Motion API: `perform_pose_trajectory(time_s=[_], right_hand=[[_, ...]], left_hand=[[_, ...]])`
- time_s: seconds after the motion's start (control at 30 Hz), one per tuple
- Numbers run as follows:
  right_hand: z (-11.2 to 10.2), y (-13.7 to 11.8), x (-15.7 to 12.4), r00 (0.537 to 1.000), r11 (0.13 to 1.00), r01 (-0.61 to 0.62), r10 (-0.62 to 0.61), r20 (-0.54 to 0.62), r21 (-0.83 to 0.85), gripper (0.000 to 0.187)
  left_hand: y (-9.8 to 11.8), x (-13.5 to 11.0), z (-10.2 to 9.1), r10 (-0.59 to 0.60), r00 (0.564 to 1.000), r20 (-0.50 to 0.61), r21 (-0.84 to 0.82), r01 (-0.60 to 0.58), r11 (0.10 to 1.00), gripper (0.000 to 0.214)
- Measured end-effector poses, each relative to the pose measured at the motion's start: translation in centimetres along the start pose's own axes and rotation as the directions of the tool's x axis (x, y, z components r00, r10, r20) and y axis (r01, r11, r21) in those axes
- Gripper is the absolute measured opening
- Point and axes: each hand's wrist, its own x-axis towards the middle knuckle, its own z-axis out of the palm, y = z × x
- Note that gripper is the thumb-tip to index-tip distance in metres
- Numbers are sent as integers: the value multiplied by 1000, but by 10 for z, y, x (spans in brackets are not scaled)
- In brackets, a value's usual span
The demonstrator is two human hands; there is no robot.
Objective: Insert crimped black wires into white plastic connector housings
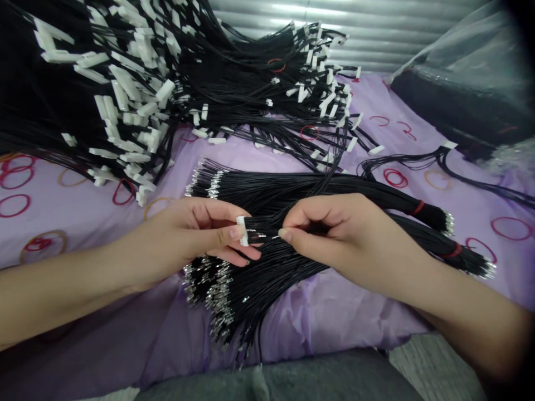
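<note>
My left hand [204,231] pinches a small white connector housing [242,230] between thumb and fingers, with black wires running out of it to the right. Just to its right, my right hand [330,228] is closed in a pinch on a thin black wire [271,236], its metal tip pointing at the housing. Both hands hover over bundles of black wires with metal terminal ends [234,295] lying on a purple cloth [83,223].
A large heap of black wires with white connectors [137,94] fills the back left and middle. Tied wire bundles with red bands [418,209] stretch right. A clear plastic bag of dark parts [455,94] sits at back right. Red rubber bands dot the cloth.
</note>
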Motion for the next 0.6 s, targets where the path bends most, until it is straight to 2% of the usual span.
perform_pose_trajectory(time_s=[0.23,0.4,0.6], right_hand=[[0,-1,0,1000,999,-28,28,14,22,19],[0,-2,1,1000,999,-29,29,9,37,20],[2,-1,1,999,998,-39,39,0,57,18]], left_hand=[[0,-2,2,1,1000,-16,44,0,999,11],[2,-1,3,-25,999,-31,62,27,998,4],[-1,1,2,-8,1000,-23,38,9,999,4]])
